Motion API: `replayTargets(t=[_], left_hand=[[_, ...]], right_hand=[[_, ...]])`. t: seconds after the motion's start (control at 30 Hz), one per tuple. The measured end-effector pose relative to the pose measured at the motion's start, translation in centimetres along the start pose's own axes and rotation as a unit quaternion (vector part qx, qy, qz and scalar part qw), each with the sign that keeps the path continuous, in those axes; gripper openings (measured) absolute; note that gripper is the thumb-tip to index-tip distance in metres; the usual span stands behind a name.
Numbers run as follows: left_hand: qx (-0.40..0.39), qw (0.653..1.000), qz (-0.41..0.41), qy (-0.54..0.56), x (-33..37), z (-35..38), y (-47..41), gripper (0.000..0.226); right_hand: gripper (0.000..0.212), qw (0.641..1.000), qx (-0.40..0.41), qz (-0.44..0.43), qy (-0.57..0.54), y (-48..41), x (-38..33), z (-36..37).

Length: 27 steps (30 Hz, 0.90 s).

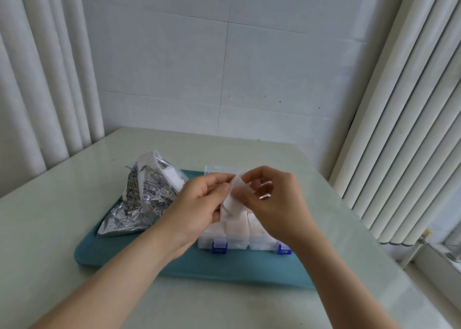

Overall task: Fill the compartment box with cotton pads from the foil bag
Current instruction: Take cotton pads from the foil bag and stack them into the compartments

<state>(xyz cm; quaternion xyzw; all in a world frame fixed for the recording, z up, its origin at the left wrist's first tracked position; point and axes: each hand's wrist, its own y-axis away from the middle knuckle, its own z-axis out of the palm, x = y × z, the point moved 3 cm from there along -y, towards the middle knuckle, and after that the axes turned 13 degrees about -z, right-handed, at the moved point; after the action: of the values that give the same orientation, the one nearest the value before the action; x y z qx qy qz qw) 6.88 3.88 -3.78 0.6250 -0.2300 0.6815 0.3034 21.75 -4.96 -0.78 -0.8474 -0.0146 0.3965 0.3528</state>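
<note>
A clear compartment box [237, 243] with blue latches sits on a teal tray [199, 266]; white cotton pads fill its near compartments. Both hands hover above the box and hold a small bunch of white cotton pads [233, 203] between them. My left hand [199, 203] grips the bunch from the left with thumb on top. My right hand [272, 199] pinches the pads from the right. The foil bag [142, 199], silver with black drawings, lies open on the tray's left side with white pads visible in its mouth. The hands hide the middle of the box.
The tray lies on a pale table [62, 203] set against a tiled wall. White curtains [399, 129] hang at both sides, and a window sill [444, 258] runs along the right. The box's open lid [217, 170] stands behind the hands.
</note>
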Motion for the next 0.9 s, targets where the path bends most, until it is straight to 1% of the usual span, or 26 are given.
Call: replayTargets(t=[0.1, 0.23, 0.33, 0.4, 0.47, 0.53, 0.6, 0.7, 0.8, 0.9], left_hand=[[0.000, 1.000, -0.008, 0.019, 0.0, 0.0, -0.1, 0.028], [0.000, 0.998, -0.013, 0.055, 0.0, -0.3, -0.3, 0.029], [0.029, 0.997, -0.014, 0.066, 0.0, -0.7, -0.4, 0.028], [0.070, 0.996, -0.006, 0.047, -0.2, -1.1, -0.6, 0.026], [0.097, 0.995, 0.009, 0.009, -0.3, -1.5, -0.7, 0.025], [0.101, 0.994, 0.025, -0.020, -0.3, -1.4, -0.7, 0.026], [0.122, 0.991, 0.041, -0.039, -0.2, -1.4, -0.5, 0.025], [0.143, 0.988, 0.055, -0.033, 0.0, -1.4, -0.4, 0.024], [0.143, 0.988, 0.054, -0.025, 0.2, -1.4, -0.4, 0.021], [0.143, 0.988, 0.053, -0.039, 0.2, -1.3, -0.3, 0.018]], right_hand=[[0.016, 1.000, 0.000, 0.003, 0.015, -0.1, 0.0, -0.3], [0.015, 0.999, -0.003, 0.027, -0.036, -0.2, -0.2, -0.9], [0.014, 0.994, 0.000, 0.057, -0.090, -0.2, -0.1, -1.3], [0.013, 0.987, -0.001, 0.074, -0.140, -0.2, -0.2, -1.9], [0.012, 0.982, -0.020, 0.076, -0.174, -0.3, -0.3, -2.5], [0.012, 0.978, -0.053, 0.075, -0.185, -0.3, -0.5, -3.0], [0.012, 0.975, -0.093, 0.076, -0.188, -0.2, -0.5, -3.0], [0.013, 0.967, -0.140, 0.088, -0.193, 0.0, -0.3, -2.4], [0.017, 0.965, -0.134, 0.088, -0.210, 0.1, -0.2, -1.8], [0.013, 0.971, -0.118, 0.058, -0.199, 0.1, -0.5, -1.5]])
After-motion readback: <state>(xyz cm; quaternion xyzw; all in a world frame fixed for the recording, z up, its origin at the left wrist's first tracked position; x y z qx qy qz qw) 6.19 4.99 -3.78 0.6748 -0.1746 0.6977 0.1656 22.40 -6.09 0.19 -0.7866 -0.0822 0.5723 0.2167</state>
